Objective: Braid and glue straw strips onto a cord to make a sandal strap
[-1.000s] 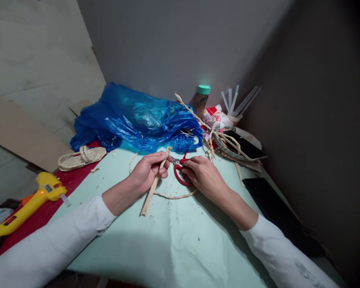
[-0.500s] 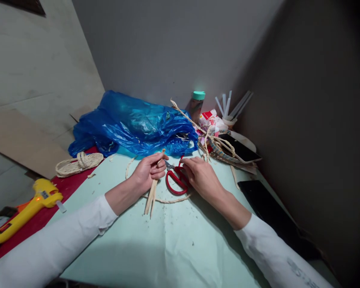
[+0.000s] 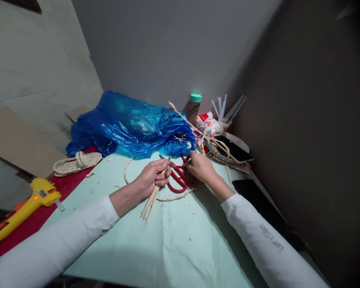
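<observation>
My left hand [image 3: 156, 174] is closed round a bundle of pale dried straw strips [image 3: 151, 204]. The strips' split ends hang down towards me, and one short end sticks up above the thumb. My right hand [image 3: 200, 166] is just to the right, fingers bent and pinched together; what is between them is too small to make out. A thin red piece shows beside its fingertips. Between the hands lie red-handled scissors [image 3: 177, 182], the blade partly hidden behind my left hand. A braided straw cord [image 3: 177, 198] curves across the table around them.
A blue plastic bag [image 3: 129, 124] fills the table's back. Left are a straw coil [image 3: 78, 163] and a yellow glue gun [image 3: 37, 204]. Back right stand a green-capped jar [image 3: 193, 108], glue sticks [image 3: 225, 106] and a tablet [image 3: 235, 148]. A black flat object [image 3: 255, 200] lies right.
My left hand has moved slightly right with the straw strips, closer to the scissors. My right hand has risen a little, its fingertips further back on the table. The view has shifted slightly.
</observation>
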`<state>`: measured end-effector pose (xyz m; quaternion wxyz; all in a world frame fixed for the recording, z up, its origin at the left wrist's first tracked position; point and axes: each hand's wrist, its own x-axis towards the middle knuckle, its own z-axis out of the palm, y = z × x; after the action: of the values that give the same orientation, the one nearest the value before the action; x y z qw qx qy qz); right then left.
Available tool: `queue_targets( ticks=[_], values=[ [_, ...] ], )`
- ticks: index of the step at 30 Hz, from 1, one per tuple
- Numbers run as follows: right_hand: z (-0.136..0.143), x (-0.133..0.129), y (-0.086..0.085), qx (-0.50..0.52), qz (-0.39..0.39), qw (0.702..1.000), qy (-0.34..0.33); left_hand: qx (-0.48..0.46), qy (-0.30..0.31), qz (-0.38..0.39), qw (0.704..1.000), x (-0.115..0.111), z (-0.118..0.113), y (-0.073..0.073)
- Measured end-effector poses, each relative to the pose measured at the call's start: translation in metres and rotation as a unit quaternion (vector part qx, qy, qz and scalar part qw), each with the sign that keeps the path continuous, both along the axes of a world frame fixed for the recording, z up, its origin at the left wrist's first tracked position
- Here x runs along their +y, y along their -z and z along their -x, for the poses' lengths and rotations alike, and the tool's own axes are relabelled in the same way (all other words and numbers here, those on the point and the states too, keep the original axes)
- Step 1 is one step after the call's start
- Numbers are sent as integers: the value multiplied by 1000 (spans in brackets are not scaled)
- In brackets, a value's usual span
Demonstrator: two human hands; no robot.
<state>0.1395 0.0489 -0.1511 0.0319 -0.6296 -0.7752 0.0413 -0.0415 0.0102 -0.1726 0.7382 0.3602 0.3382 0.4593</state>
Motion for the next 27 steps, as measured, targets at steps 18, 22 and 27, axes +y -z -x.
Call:
queue_targets(
  ticks=[18, 22, 27],
  values=[
    [-17, 16, 9, 317, 19, 947, 43, -6, 35, 22, 999, 6, -20, -12],
    [-26, 5, 25, 417, 48, 907, 21, 0, 31, 28, 999, 14, -25, -12],
    [-35, -8, 25, 444, 68, 893, -35, 22, 17, 22, 999, 25, -30, -14]
  ],
)
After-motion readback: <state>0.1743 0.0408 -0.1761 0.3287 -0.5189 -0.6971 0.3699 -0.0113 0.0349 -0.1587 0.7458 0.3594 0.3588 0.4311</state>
